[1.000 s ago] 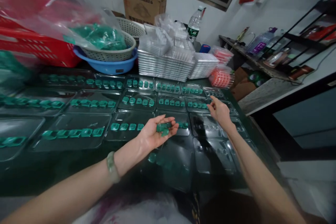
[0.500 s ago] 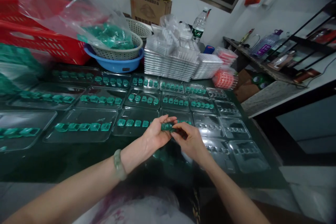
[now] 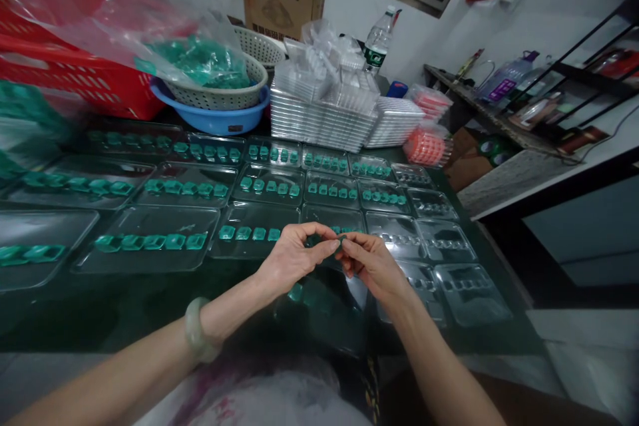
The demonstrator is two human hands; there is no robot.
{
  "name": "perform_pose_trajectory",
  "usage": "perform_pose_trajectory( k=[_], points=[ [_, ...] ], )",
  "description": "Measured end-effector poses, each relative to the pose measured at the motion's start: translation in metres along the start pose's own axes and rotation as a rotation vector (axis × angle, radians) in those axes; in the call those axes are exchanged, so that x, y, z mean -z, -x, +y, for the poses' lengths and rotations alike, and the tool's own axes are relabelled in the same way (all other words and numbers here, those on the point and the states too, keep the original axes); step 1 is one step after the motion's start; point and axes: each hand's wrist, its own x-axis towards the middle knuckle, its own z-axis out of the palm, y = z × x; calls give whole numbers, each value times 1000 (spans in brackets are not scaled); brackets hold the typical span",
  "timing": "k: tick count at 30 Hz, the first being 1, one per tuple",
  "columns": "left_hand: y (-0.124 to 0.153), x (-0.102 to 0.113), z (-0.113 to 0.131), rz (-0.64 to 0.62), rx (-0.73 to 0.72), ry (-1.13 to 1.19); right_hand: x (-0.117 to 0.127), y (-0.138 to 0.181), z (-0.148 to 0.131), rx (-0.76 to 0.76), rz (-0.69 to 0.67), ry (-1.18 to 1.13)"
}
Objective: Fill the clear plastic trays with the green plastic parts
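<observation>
My left hand (image 3: 302,251) and my right hand (image 3: 368,258) meet over the middle of the table, fingertips touching. Between them a small green piece (image 3: 341,239) is pinched by thumbs and forefingers, mostly hidden. Something dark green also shows inside the curl of my left fingers, too covered to make out. Around the hands lie clear plastic trays (image 3: 150,259), many with a row of translucent green cube-like pieces (image 3: 174,241). Just below my hands is a tray (image 3: 324,319) with a green piece (image 3: 295,292) at its left.
Trays with clear, colourless hollows (image 3: 474,299) lie to the right. Behind stand stacked clear trays (image 3: 319,120), a blue basin (image 3: 214,121) under a grey colander (image 3: 219,98) with bagged green pieces, and a red basket (image 3: 94,83). Pink-red netted packs (image 3: 424,146) sit at the back right.
My left palm was turned up with several green pieces on it; now its fingers have curled into a pinch. Both hands have come together at the fingertips.
</observation>
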Motion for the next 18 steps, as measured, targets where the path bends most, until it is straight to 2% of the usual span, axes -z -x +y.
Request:
perform_pose_trajectory(
  k=[5, 10, 13, 18],
  points=[
    [0, 2, 4, 10, -153, -199, 0, 2, 1, 29, -3, 73],
    [0, 2, 1, 15, -239, -349, -5, 4, -1, 96, 13, 289],
    [1, 2, 0, -34, -208, -375, -5, 4, -1, 96, -7, 374],
    [3, 3, -1, -66, -89, -397, 0, 4, 3, 72, -79, 359]
  ],
)
